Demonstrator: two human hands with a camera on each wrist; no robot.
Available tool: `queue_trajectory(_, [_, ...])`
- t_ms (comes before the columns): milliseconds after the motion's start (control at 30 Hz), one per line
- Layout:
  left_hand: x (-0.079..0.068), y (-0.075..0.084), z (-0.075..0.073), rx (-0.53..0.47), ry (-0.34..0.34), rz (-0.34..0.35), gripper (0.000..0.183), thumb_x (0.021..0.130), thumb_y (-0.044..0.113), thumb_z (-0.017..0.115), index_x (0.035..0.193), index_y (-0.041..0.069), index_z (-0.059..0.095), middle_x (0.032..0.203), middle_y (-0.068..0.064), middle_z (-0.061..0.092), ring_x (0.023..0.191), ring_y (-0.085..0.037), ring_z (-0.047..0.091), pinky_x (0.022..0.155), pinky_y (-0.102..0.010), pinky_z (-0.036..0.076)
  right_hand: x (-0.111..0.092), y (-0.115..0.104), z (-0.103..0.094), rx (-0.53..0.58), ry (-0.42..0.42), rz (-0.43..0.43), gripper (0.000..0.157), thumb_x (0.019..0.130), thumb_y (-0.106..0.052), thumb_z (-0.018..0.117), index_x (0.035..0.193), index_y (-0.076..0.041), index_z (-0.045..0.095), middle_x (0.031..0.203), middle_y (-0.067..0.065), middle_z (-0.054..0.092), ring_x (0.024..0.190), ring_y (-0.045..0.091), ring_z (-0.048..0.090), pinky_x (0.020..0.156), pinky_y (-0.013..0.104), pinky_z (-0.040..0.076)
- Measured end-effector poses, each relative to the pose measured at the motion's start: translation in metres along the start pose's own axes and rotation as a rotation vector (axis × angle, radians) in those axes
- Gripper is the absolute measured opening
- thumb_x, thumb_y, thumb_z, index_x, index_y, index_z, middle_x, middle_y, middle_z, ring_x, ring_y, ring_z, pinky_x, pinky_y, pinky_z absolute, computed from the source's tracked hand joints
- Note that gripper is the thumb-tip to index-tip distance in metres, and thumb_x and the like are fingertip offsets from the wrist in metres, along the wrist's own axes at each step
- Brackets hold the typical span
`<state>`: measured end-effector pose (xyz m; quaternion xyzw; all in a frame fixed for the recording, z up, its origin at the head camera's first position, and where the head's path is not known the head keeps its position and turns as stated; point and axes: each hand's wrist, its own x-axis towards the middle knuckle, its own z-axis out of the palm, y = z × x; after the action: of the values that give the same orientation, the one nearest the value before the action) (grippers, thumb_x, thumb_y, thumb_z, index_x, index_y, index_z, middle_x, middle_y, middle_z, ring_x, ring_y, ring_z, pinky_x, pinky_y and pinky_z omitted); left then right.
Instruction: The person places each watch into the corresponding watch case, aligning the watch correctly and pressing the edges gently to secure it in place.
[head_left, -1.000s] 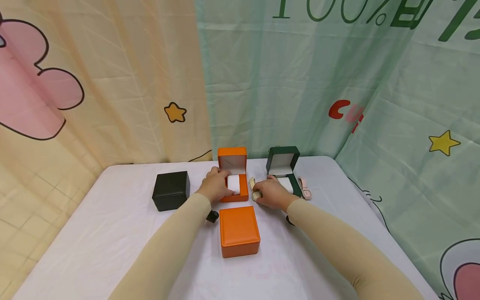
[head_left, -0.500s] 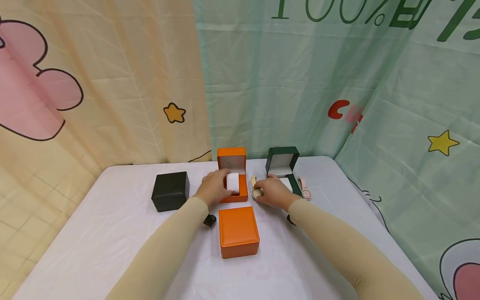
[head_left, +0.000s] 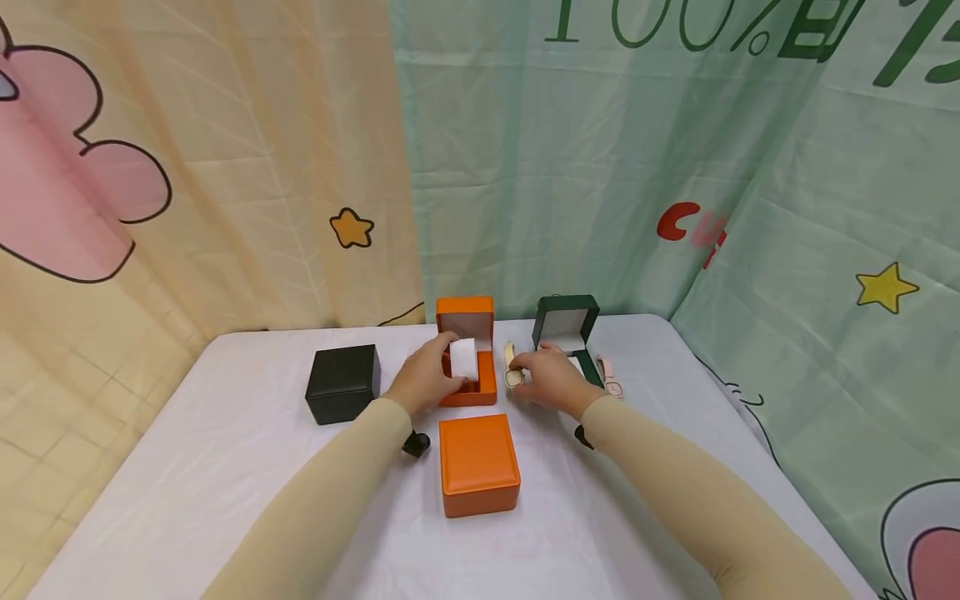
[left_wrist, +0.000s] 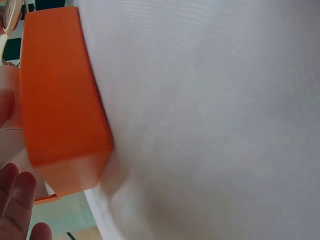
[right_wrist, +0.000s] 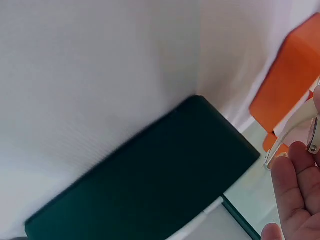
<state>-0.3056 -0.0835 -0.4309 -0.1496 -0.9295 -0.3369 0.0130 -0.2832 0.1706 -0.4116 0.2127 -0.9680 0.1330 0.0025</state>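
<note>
My left hand (head_left: 423, 373) pinches a white watch cushion (head_left: 464, 360) between thumb and fingers, over the open orange watch box (head_left: 487, 379). The cushion sits partly above its compartment. My right hand (head_left: 552, 379) pinches a cream-strapped wristwatch (head_left: 514, 377) by its face, between the orange box and the open green watch box (head_left: 592, 371). In the right wrist view the watch strap (right_wrist: 295, 122) hangs as a loop past the fingertips. The hand hides much of the white cushion inside the green box.
A closed orange box (head_left: 479, 462) stands in front of the open one. To the left is a closed black box (head_left: 342, 383). A pink watch (head_left: 611, 379) lies right of the green box on the white-covered table (head_left: 600, 533). Curtains hang behind.
The white cushion has risen a little out of the orange box with my left hand. My right hand has lifted the watch slightly and turned its face more toward the head camera.
</note>
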Motion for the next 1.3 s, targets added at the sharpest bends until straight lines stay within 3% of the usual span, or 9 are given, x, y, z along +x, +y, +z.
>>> queue_trajectory(533, [-0.009, 0.013, -0.017, -0.105, -0.025, 0.047, 0.071, 0.088, 0.017, 0.085, 0.148, 0.016, 0.046, 0.139, -0.008, 0.057, 0.127, -0.03, 0.061, 0.108, -0.047, 0.056, -0.004, -0.01, -0.015, 0.046, 0.053, -0.004, 0.04, 0.093, -0.027, 0.082, 0.128, -0.01, 0.073, 0.122, 0.005, 0.078, 0.116, 0.025, 0.072, 0.132, 0.054, 0.022])
queue_trajectory(700, [-0.011, 0.016, -0.023, -0.091, -0.023, 0.063, 0.074, 0.088, 0.019, 0.085, 0.15, 0.016, 0.044, 0.138, -0.011, 0.056, 0.121, -0.031, 0.062, 0.105, -0.046, 0.058, -0.004, -0.012, -0.019, 0.085, 0.07, 0.0, 0.042, 0.092, -0.027, 0.083, 0.129, -0.01, 0.073, 0.122, 0.006, 0.078, 0.119, 0.028, 0.07, 0.131, 0.055, 0.023])
queue_trajectory(767, [-0.012, 0.017, -0.026, -0.095, -0.023, 0.07, 0.075, 0.089, 0.019, 0.085, 0.151, 0.015, 0.043, 0.137, -0.011, 0.056, 0.119, -0.03, 0.062, 0.103, -0.045, 0.059, -0.005, -0.013, -0.02, 0.104, 0.082, 0.007, 0.042, 0.092, -0.028, 0.083, 0.129, -0.012, 0.073, 0.122, 0.005, 0.077, 0.121, 0.029, 0.067, 0.13, 0.055, 0.027])
queue_trajectory(900, [-0.014, 0.019, -0.029, -0.111, -0.03, 0.083, 0.076, 0.089, 0.019, 0.084, 0.152, 0.015, 0.042, 0.138, -0.011, 0.055, 0.119, -0.031, 0.063, 0.102, -0.043, 0.06, -0.006, -0.018, -0.025, 0.137, 0.105, 0.006, 0.04, 0.093, -0.029, 0.082, 0.128, -0.013, 0.074, 0.122, 0.004, 0.077, 0.119, 0.028, 0.062, 0.116, 0.05, 0.047])
queue_trajectory(1000, [-0.015, 0.02, -0.031, -0.127, -0.034, 0.093, 0.076, 0.09, 0.019, 0.084, 0.153, 0.015, 0.041, 0.138, -0.012, 0.055, 0.12, -0.034, 0.064, 0.102, -0.043, 0.06, -0.007, -0.021, -0.028, 0.147, 0.113, -0.011, 0.039, 0.093, -0.029, 0.082, 0.127, -0.013, 0.074, 0.122, 0.005, 0.077, 0.117, 0.028, 0.062, 0.112, 0.049, 0.05])
queue_trajectory(1133, [-0.017, 0.023, -0.034, -0.145, -0.031, 0.117, 0.076, 0.09, 0.018, 0.084, 0.153, 0.015, 0.041, 0.137, -0.012, 0.055, 0.12, -0.037, 0.064, 0.1, -0.043, 0.061, -0.008, -0.027, -0.031, 0.141, 0.114, -0.024, 0.038, 0.094, -0.029, 0.081, 0.128, -0.013, 0.073, 0.123, 0.005, 0.076, 0.122, 0.029, 0.064, 0.124, 0.054, 0.038])
queue_trajectory(1300, [-0.02, 0.025, -0.037, -0.147, -0.028, 0.132, 0.073, 0.09, 0.019, 0.084, 0.151, 0.019, 0.043, 0.133, -0.009, 0.055, 0.118, -0.038, 0.064, 0.095, -0.041, 0.062, -0.011, -0.035, -0.035, 0.157, 0.118, -0.016, 0.038, 0.094, -0.03, 0.081, 0.128, -0.014, 0.074, 0.124, 0.004, 0.076, 0.13, 0.03, 0.062, 0.126, 0.055, 0.034])
